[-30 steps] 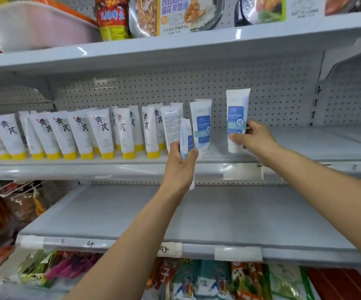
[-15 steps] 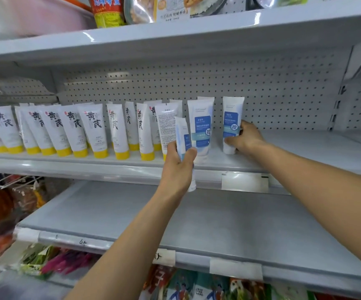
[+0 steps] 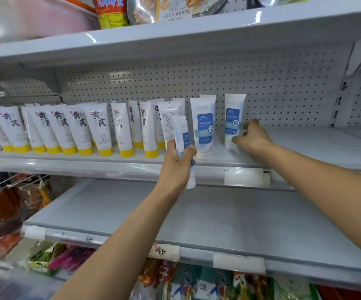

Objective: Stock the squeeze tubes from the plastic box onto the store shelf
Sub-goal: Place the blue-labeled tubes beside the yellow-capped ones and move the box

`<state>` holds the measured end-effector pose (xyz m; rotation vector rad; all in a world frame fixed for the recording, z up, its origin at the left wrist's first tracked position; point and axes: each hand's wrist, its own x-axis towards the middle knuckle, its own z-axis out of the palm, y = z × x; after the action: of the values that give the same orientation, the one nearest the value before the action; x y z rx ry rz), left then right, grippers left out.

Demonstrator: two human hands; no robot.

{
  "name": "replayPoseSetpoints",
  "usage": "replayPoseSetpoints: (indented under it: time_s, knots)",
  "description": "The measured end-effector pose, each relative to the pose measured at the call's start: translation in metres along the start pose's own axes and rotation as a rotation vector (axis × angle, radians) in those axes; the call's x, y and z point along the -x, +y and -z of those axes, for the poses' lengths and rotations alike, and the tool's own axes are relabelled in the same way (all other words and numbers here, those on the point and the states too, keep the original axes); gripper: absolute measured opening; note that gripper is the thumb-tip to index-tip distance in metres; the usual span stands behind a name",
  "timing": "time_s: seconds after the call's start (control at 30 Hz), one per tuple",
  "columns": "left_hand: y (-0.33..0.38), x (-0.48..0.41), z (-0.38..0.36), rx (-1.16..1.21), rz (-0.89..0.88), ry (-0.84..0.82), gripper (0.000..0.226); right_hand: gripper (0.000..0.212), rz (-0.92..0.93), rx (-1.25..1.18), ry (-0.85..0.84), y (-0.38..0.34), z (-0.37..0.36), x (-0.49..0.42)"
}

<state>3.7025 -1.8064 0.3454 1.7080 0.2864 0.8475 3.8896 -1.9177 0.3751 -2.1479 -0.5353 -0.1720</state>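
- Left hand (image 3: 176, 167): wrapped round one blue-label tube (image 3: 182, 135), held upright in front of the store shelf (image 3: 305, 148) edge, not yet on it.
- Right hand (image 3: 251, 137): curled fingers touching the end tube (image 3: 233, 120), which stands cap-down on the shelf; gripping or merely steadying, cannot tell.
- Risk: tubes stand on narrow caps, so a careless withdrawal could topple the end tube.
- Risk: inserting the held tube may knock the neighbouring tube (image 3: 203, 126), dominoing the yellow-capped row (image 3: 97, 126) at the shelf's left.
- Plastic box: not in view.
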Motion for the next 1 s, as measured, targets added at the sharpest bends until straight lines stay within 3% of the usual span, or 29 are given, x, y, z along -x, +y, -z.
replayPoseSetpoints:
  time_s: [0.13,0.2,0.27,0.33,0.4,0.7,0.9,1.0]
  knots:
    - [0.005,0.003,0.001,0.035,0.0,-0.037,0.019,0.022,0.183,-0.013,0.076,-0.001,0.008,0.028]
    - [0.007,0.004,0.001,0.041,-0.001,-0.054,0.026,0.018,0.287,-0.097,0.028,-0.01,0.01,0.049]
    - [0.007,0.003,0.001,0.04,-0.015,-0.064,0.03,0.019,0.361,-0.145,-0.166,-0.023,0.012,0.075]
    - [0.008,0.003,0.001,0.047,-0.03,-0.074,0.031,0.034,0.375,-0.084,-0.419,-0.032,0.009,0.096]
    - [0.01,0.005,-0.001,0.073,-0.038,-0.077,0.032,0.044,0.38,-0.037,-0.531,-0.038,-0.001,0.11]
    - [0.015,0.01,0.011,0.063,-0.052,-0.207,0.031,0.043,0.364,-0.191,-0.362,-0.037,-0.019,0.118]
    - [0.001,0.011,0.025,-0.513,-0.254,-0.193,0.04,0.044,0.252,-0.23,-0.121,-0.037,0.006,0.091]
    - [-0.007,0.009,0.026,-0.68,-0.297,-0.172,0.042,0.046,0.185,-0.181,-0.06,-0.035,0.012,0.078]
